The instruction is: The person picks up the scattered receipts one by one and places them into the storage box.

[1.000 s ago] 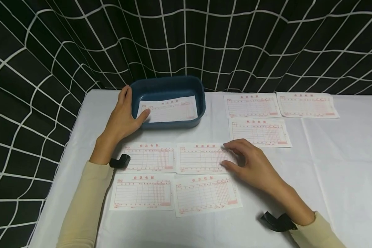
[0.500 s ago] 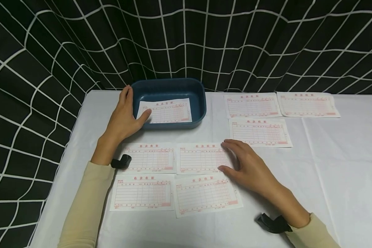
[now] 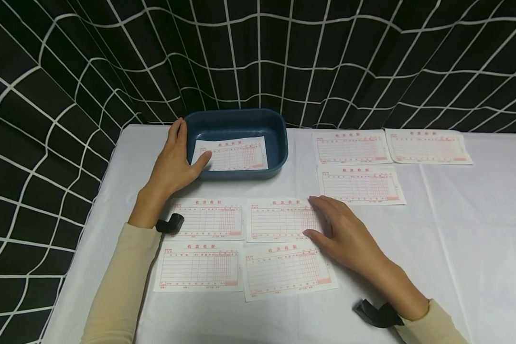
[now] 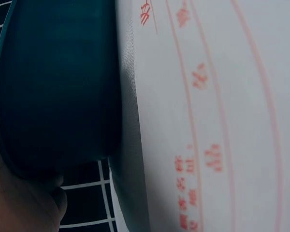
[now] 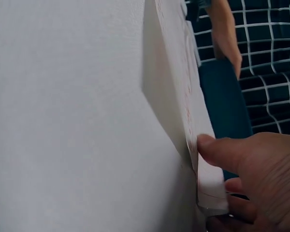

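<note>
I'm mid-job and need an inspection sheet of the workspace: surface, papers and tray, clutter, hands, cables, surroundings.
Surface: white tablecloth, faintly creased at right.
Job's things: blue tray with a printed slip showing inside; four red-printed slips in two rows nearer the person; three further slips right of the tray.
Clutter: nothing seen.
Left hand: holds the tray's left end.
Right hand: spread at the right end of the four's upper-right slip.
Cables: nothing seen.
Surroundings: black cloth with white grid lines.

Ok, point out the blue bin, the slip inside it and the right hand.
Blue bin [image 3: 235, 121], head view: far inner wall.
Slip [image 3: 232, 155], head view: printed middle.
Right hand [image 3: 346, 237], head view: back of hand.
</note>
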Demonstrator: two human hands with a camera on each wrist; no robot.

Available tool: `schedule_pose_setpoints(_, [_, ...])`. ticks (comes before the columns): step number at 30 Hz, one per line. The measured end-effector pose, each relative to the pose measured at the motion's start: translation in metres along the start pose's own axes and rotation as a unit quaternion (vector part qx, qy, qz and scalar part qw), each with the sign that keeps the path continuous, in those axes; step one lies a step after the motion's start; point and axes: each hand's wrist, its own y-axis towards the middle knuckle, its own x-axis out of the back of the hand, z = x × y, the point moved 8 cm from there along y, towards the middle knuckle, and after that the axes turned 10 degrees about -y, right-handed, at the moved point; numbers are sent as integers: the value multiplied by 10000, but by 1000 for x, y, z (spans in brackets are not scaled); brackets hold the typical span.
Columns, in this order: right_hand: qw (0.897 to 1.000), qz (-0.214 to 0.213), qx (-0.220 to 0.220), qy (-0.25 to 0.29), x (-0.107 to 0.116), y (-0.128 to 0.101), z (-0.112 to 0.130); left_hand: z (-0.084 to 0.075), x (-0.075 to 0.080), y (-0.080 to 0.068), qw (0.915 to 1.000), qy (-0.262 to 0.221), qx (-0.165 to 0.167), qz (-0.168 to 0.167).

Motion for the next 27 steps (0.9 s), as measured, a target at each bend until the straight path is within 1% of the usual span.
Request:
schedule_pose_setpoints(4, [9996,-269,3,31,3,0,2,-1,0,0,10000,-10,-19,-1])
schedule_pose_setpoints(9, [9969,-778,69,65,9,1,3,-1,1,1,10000,-13,-17,-17])
schedule_pose_setpoints(13, [9950,-972,155,147,12,1,3,-2,1,1,10000,-20,-20,-21])
schedule_pose_setpoints(15, [9948,-974,168,226,14,2,2,-2,1,1,10000,-21,-21,-17])
schedule_pose_setpoints(18, [9952,-887,59,402,19,5,-1,-2,0,1,10000,-26,-42,-18])
schedule_pose_setpoints(24, [9934,-564,-381,927,29,13,-11,-1,0,1,10000,-13,-85,-40])
schedule_pose_setpoints(27, [9926,-488,-546,964,33,16,-16,-1,0,0,9999,10,-96,-48])
